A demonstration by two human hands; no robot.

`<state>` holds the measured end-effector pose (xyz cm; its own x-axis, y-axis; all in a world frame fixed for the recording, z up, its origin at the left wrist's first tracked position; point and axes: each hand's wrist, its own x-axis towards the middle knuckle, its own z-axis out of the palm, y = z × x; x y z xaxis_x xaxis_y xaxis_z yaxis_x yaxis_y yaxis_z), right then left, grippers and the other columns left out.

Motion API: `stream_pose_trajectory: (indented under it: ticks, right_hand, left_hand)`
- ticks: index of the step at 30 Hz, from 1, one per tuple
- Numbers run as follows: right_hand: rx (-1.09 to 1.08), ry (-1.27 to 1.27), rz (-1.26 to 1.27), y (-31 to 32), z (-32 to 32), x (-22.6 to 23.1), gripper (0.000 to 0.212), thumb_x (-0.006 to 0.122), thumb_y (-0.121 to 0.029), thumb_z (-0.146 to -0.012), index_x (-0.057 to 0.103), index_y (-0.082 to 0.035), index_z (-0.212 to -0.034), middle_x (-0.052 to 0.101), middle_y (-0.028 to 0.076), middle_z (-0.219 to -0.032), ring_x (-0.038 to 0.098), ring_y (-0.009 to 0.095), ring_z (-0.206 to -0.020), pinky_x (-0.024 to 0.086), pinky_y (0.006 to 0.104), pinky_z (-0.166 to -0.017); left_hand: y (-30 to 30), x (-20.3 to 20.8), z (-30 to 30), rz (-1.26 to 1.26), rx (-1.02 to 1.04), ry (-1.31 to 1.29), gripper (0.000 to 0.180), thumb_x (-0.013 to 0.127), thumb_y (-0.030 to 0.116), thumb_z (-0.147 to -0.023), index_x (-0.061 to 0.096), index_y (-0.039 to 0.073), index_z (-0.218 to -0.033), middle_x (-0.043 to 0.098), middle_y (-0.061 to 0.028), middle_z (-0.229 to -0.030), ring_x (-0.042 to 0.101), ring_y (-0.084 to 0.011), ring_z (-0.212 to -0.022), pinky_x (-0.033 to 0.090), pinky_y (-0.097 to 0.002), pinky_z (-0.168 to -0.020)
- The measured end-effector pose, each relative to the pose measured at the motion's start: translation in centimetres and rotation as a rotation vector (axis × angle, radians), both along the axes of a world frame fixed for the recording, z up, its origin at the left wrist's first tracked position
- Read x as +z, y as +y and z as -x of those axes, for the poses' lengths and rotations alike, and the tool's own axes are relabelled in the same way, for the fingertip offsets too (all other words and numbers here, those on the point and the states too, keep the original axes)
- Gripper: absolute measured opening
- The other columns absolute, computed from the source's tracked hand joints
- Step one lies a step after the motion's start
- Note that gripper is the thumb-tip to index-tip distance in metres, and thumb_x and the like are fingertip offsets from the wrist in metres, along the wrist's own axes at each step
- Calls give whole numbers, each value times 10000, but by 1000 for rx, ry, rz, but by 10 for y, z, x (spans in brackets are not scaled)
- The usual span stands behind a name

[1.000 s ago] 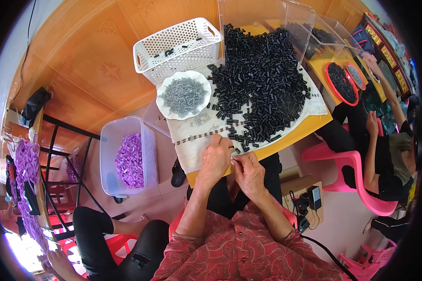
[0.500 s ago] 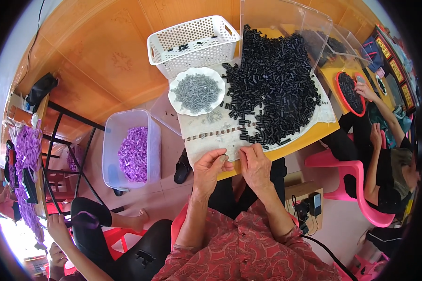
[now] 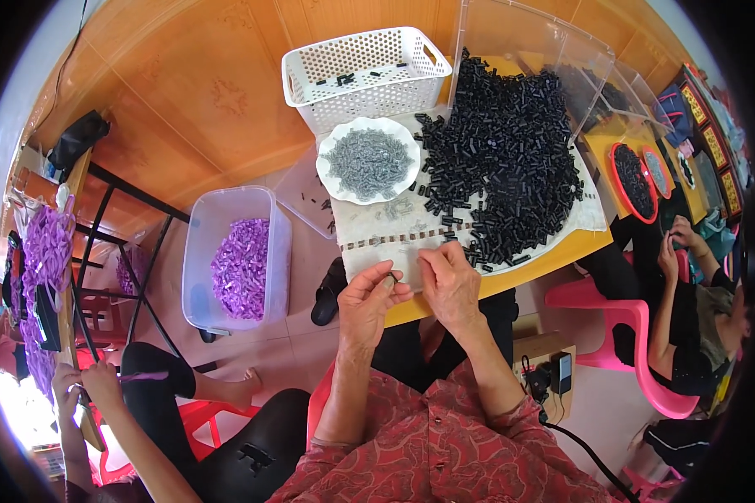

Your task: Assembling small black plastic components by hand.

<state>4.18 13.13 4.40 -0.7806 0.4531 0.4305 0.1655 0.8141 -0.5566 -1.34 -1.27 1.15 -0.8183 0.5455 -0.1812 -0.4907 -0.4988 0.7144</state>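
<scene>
My left hand (image 3: 367,298) is closed in a pinch at the table's near edge, with a small dark piece (image 3: 392,276) between thumb and fingertips. Just to its right, my right hand (image 3: 450,283) has its fingers pressed together over the cloth; whatever they hold is hidden. Beyond the hands lies a white cloth (image 3: 373,262) with a brown checkered stripe. A large heap of short black tube-like pieces (image 3: 512,142) covers its right part. On the left, a white scalloped plate (image 3: 341,192) holds many small translucent grey pieces (image 3: 369,161).
A white perforated basket (image 3: 361,105) stands behind the plate, beside a clear plastic box (image 3: 528,33). Left on the floor is a translucent tub (image 3: 195,285) of purple pieces (image 3: 241,268). Co-workers sit at both sides, one by a pink chair (image 3: 604,295), another handling purple strips.
My right hand has shifted slightly up over the cloth; my left stays pinched. The view has shifted a little. The co-worker at right has drawn a hand back from the red tray.
</scene>
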Motion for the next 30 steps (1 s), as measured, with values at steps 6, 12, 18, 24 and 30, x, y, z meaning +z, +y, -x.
stream_pose_trajectory:
  ticks: [6, 12, 18, 24, 30]
  right_hand:
    - [87, -83, -15, -2, 21, -4, 136, 686, -70, -792, 673, -83, -927, 557, 89, -833, 623, 292, -658, 499, 388, -547]
    - [107, -165, -21, 1, 25, -6, 141, 679, -82, -775, 651, -93, -913, 545, 100, -877, 625, 308, -701, 494, 410, -557]
    - [95, -96, -2, 1, 17, -7, 130, 654, -33, -791, 587, -72, -895, 548, 117, -874, 620, 321, -699, 486, 403, -551]
    - [105, 131, 317, -5, -10, 12, 68, 629, -23, -861, 568, -12, -887, 568, 126, -825, 607, 271, -665, 484, 348, -563]
    - [176, 143, 617, -14, -39, 26, 65, 624, -45, -895, 599, 3, -931, 582, 107, -819, 580, 193, -656, 464, 289, -590]
  left_hand:
    - [-3, -1, 2, -129, 9, 18, 264, 526, -34, -935, 590, -18, -1191, 640, -154, -1103, 674, -236, -919, 570, -421, -851]
    - [-1, 10, -3, -122, 11, 162, 316, 546, -80, -907, 575, -20, -1216, 630, -158, -1136, 667, -242, -964, 555, -423, -894]
    - [0, 20, -9, -38, 10, 229, 352, 582, -93, -886, 574, -16, -1230, 647, -128, -1105, 673, -234, -966, 550, -348, -899]
    - [3, 14, -11, -274, -22, 25, 316, 583, -52, -903, 588, 2, -1214, 653, -147, -1102, 678, -228, -920, 567, -370, -847]
    - [7, 4, -15, -361, -86, -199, 254, 565, 13, -935, 616, 30, -1183, 663, -167, -1094, 657, -196, -782, 573, -357, -735]
